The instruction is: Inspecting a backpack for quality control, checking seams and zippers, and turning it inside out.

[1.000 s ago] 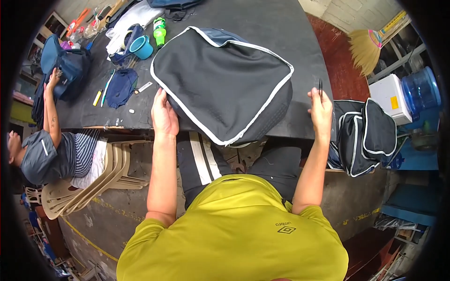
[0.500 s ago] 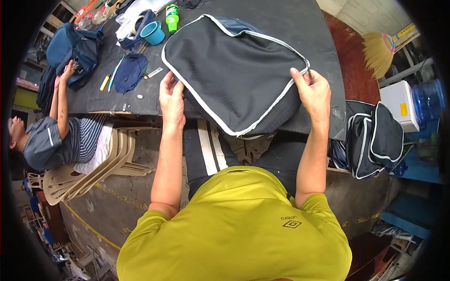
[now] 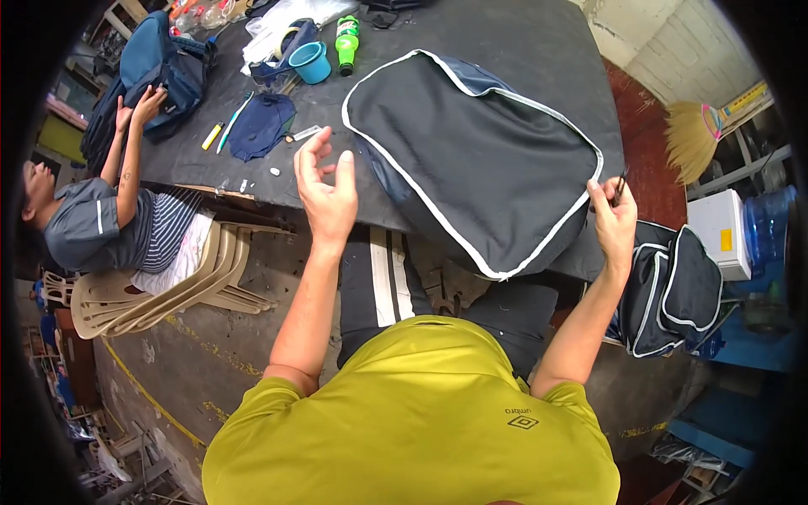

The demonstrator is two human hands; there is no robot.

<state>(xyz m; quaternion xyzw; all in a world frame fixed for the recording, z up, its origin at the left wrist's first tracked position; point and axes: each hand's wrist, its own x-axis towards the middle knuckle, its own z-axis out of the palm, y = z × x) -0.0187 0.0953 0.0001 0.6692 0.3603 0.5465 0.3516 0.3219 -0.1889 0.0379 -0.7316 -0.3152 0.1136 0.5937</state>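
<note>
A black bag (image 3: 475, 151) with white piping and dark blue sides lies on the black table, its near corner at the edge in front of me. My left hand (image 3: 326, 189) is raised off the bag's left side, fingers apart and nothing in it. At the bag's right corner, my right hand (image 3: 613, 220) is closed on a small dark tool (image 3: 621, 187), mostly hidden by the fingers, so its kind is unclear. The right thumb is at the white piping; whether it pinches the fabric I cannot tell.
On the table (image 3: 547, 50) are a green bottle (image 3: 347, 46), a blue cup (image 3: 310, 63), dark blue cloth (image 3: 262, 126) and a yellow marker (image 3: 212, 136). At left, a co-worker (image 3: 101, 215) on stacked chairs (image 3: 151, 282) handles a blue backpack (image 3: 164, 71). More piped bags (image 3: 665, 286) are at right.
My left hand has let go of the bag's left edge and lifted away, fingers spreading. The bag appears farther right and lower in view, with my right hand still at its right corner.
</note>
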